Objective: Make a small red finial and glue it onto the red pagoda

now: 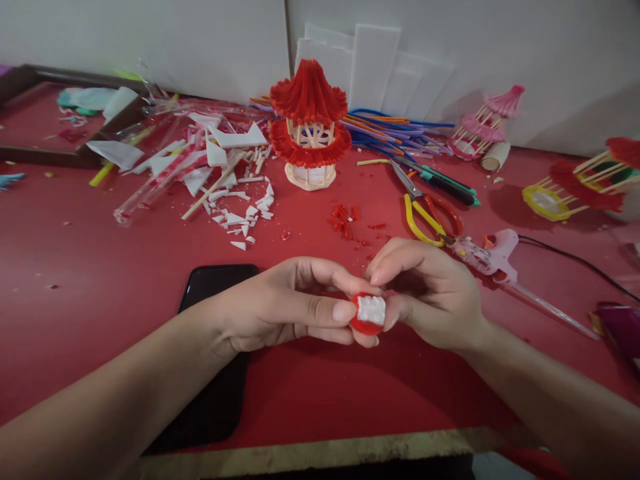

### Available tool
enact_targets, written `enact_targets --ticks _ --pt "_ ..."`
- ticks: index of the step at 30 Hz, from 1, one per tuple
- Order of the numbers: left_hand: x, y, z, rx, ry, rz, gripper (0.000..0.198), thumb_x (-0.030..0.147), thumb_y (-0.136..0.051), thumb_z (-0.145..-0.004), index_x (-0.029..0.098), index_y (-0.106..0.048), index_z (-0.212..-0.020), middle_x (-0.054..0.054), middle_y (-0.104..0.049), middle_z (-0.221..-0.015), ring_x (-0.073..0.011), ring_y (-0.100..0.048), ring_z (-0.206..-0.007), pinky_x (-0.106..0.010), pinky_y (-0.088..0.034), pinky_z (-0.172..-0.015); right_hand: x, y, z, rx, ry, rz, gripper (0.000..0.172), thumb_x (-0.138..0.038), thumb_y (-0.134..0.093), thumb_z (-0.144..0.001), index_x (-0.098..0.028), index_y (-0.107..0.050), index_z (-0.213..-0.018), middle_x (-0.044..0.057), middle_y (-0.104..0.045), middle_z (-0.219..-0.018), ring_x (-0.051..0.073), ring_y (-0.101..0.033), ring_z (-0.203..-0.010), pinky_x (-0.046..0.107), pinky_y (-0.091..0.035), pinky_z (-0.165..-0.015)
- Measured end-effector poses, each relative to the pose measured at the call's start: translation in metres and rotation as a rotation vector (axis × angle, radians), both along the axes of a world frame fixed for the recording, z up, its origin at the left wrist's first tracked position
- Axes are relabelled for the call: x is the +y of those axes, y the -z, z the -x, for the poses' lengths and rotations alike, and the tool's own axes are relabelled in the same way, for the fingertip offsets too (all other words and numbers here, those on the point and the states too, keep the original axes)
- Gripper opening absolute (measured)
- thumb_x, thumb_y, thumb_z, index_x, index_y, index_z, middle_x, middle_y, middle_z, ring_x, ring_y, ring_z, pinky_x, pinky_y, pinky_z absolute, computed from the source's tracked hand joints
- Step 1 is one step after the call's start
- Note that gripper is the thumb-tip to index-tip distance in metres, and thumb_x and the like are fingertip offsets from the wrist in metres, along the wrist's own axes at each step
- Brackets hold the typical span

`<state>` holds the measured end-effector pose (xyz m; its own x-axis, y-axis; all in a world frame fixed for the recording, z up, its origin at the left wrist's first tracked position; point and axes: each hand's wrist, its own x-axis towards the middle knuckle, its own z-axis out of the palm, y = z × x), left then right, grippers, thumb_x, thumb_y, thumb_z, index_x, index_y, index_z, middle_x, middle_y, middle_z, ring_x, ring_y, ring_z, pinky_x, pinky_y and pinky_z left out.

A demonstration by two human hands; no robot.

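Both my hands meet over the red table (90, 267) and pinch one small piece (369, 315): a white foam block wrapped in red fuzzy wire. My left hand (280, 307) holds it from the left with thumb and fingers closed on it. My right hand (430, 293) closes on it from the right, fingers curled over the top. Behind them stands a red pagoda-shaped model (309, 127) with fuzzy roofs and stick columns.
A black phone (215, 347) lies under my left forearm. Scissors with yellow and red handles (425, 213) and a pink glue gun (493, 257) lie right of centre. Foam scraps and sticks (225, 187) litter the left, pipe cleaners (395, 130) the back, and two more models (485, 123) (580, 183) the right.
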<state>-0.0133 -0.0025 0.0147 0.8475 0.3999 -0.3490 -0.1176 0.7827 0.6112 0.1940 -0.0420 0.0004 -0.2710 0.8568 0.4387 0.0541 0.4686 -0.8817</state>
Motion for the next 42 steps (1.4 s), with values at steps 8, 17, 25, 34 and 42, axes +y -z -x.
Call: enact_targets --ticks 8,17,25,34,42 --pt "0.001 -0.001 -0.001 -0.044 0.008 0.02 0.018 0.02 -0.086 -0.073 0.021 -0.082 -0.091 -0.002 -0.08 -0.082 -0.0128 -0.078 -0.075 -0.016 -0.062 -0.073 0.0 0.004 0.003 0.035 0.057 -0.047 0.019 -0.037 -0.078 -0.083 -0.022 -0.067 -0.089 -0.002 -0.067 -0.077 0.01 -0.063 -0.068 0.023 -0.053 -0.059" --pt "0.005 0.002 0.001 -0.024 0.0 0.04 0.018 0.017 -0.087 -0.071 0.019 -0.082 -0.088 -0.003 -0.08 -0.082 -0.0148 -0.078 -0.075 -0.019 -0.062 -0.075 -0.001 0.004 -0.001 -0.019 0.062 -0.035 0.016 -0.025 -0.078 -0.083 -0.023 -0.067 -0.094 -0.001 -0.068 -0.083 0.011 -0.065 -0.074 0.022 -0.055 -0.064" --pt "0.005 0.003 0.003 -0.017 0.042 0.055 0.016 0.015 -0.085 -0.072 0.019 -0.081 -0.087 -0.003 -0.079 -0.083 -0.014 -0.077 -0.076 -0.018 -0.061 -0.076 -0.005 0.003 -0.001 -0.098 0.04 -0.079 0.012 -0.026 -0.074 -0.088 -0.023 -0.067 -0.097 0.001 -0.068 -0.086 0.012 -0.064 -0.076 0.023 -0.054 -0.064" --pt "0.004 0.007 0.004 0.036 0.041 0.049 0.017 0.015 -0.086 -0.071 0.019 -0.081 -0.087 -0.002 -0.079 -0.083 -0.0136 -0.077 -0.077 -0.019 -0.061 -0.077 -0.002 0.008 -0.003 -0.133 0.034 -0.089 0.016 -0.035 -0.071 -0.09 -0.022 -0.065 -0.098 0.002 -0.067 -0.088 0.011 -0.064 -0.076 0.023 -0.054 -0.066" --pt "0.003 0.009 0.003 0.041 0.095 0.037 0.016 0.018 -0.088 -0.069 0.022 -0.081 -0.083 -0.001 -0.079 -0.08 -0.0109 -0.076 -0.072 -0.016 -0.06 -0.072 0.0 0.006 -0.004 -0.14 -0.023 -0.136 0.022 -0.042 -0.07 -0.09 -0.022 -0.065 -0.099 0.003 -0.07 -0.087 0.013 -0.067 -0.078 0.025 -0.056 -0.067"
